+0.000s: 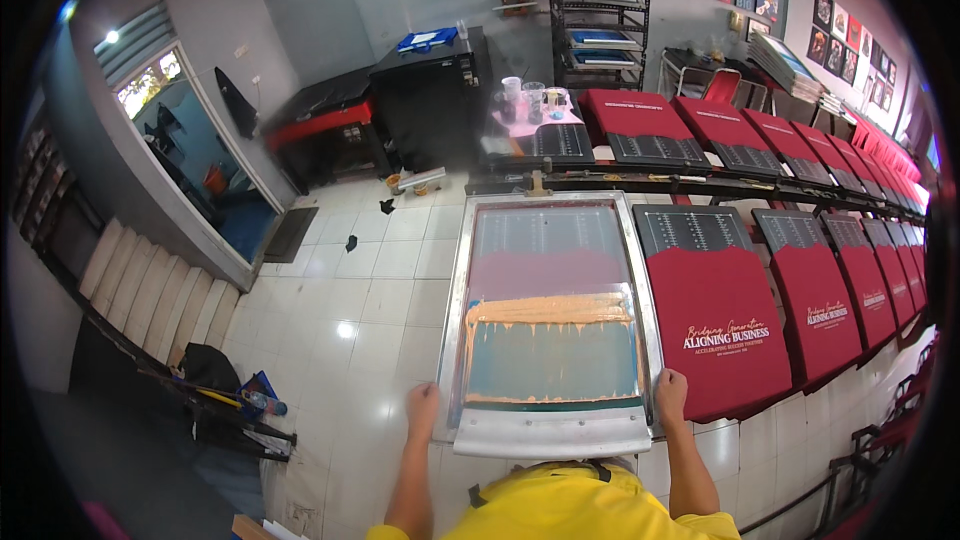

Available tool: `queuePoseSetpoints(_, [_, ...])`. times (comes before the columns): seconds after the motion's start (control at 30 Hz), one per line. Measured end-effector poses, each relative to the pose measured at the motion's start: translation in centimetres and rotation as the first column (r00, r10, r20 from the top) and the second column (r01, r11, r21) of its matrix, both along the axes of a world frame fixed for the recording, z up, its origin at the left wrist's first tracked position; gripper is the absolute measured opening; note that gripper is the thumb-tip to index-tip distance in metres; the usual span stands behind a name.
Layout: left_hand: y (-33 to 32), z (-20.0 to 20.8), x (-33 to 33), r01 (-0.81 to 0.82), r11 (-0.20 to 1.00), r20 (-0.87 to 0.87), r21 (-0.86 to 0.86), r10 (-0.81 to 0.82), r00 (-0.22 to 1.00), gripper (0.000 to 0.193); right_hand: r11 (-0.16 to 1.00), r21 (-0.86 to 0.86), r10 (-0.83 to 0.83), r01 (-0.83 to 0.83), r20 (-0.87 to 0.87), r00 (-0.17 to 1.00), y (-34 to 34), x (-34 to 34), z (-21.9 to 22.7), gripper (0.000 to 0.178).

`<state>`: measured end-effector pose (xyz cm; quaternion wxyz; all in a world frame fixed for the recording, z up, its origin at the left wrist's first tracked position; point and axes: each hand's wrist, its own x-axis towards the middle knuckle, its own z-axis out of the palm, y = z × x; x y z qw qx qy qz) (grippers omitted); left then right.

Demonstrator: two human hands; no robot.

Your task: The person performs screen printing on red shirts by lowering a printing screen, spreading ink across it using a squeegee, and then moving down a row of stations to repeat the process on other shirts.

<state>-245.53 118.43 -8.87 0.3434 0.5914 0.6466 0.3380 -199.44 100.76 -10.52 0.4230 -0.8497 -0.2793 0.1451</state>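
A silver-framed printing screen (640, 290) lies in front of me, over a board with red fabric showing through the mesh. Thick peach ink (550, 311) forms a band across its middle, with drips running down toward me over the blue-green mesh (550, 365). Along its near end lies a wide silver metal bar (550, 435). My left hand (423, 407) is closed at the near left edge of the frame, my right hand (671, 396) closed at the near right edge. The fingertips of both are hidden.
Red printed shirts on boards (720, 330) stretch away to the right in two rows. Behind the screen, cups (512, 90) stand on a table. A black cabinet (430, 100) and a drying rack (600, 40) are at the back. Stairs (150, 280) and a doorway are left.
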Motion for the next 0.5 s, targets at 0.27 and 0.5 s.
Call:
queuePoseSetpoints(0.27, [1.4,-0.7,-1.4,0.026,0.993,0.031,-0.113,-0.022,0.999,0.033,1.0,-0.026,-0.008,0.008,0.023,1.0,0.5,-1.1,-0.1,0.03])
queuePoseSetpoints(0.5, [2.2,-2.4,-2.6,0.07,0.987,0.069,-0.146,-0.061,0.996,0.031,0.997,-0.075,-0.028,0.034,0.072,0.997,0.7,-1.4,-0.2,0.031])
